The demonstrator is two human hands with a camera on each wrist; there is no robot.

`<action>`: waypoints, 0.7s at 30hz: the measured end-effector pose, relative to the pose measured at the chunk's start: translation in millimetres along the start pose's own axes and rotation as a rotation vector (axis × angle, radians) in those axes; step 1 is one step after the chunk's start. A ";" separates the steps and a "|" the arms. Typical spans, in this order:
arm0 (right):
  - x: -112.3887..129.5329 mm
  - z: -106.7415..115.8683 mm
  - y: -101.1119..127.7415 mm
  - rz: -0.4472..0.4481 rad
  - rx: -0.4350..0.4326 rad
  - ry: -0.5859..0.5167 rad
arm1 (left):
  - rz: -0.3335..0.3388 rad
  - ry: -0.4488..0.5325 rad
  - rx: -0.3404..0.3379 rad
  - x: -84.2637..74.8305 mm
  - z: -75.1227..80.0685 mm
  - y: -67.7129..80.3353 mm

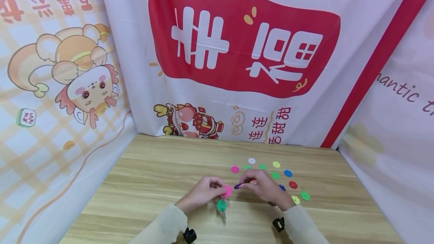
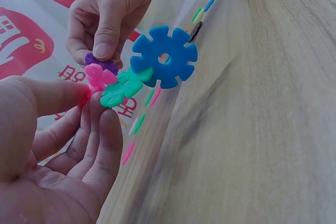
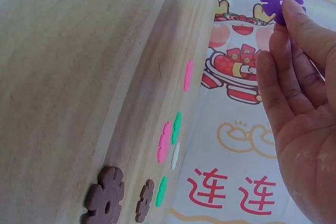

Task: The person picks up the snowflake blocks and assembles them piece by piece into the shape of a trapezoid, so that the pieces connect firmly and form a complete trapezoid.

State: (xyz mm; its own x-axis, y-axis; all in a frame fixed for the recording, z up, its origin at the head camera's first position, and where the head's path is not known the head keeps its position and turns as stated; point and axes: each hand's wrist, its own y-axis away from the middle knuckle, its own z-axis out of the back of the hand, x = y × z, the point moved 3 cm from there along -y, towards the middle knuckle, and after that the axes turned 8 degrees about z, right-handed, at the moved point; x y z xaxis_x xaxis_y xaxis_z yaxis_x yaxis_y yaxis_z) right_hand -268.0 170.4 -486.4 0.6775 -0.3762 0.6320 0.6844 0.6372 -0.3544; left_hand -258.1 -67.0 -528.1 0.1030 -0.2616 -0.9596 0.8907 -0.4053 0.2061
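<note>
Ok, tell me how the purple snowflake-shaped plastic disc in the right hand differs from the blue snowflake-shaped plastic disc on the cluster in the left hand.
The purple snowflake-shaped plastic disc is a loose single piece pinched in the right hand; the blue snowflake-shaped plastic disc is already slotted onto the green and pink cluster that the left hand holds. No finger touches the blue disc itself, while fingertips partly cover the purple one. Both are flat notched discs with a centre hole.
</note>
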 end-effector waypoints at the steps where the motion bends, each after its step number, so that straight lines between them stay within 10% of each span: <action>1: 0.6 -0.9 0.0 0.005 0.001 0.004 | -0.001 0.002 0.000 -0.2 0.0 0.4; 21: 12.7 -12.9 -6.8 0.291 -0.092 0.087 | -0.013 0.064 -0.005 -2.2 -1.5 1.8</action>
State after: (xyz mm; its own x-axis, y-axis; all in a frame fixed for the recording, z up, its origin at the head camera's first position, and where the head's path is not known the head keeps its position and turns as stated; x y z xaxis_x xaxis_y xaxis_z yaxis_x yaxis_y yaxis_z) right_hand -260.5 152.6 -484.8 0.8663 -0.2455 0.4351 0.4771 0.6647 -0.5749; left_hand -256.0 -65.9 -525.9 0.1195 -0.1997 -0.9725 0.8944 -0.4037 0.1928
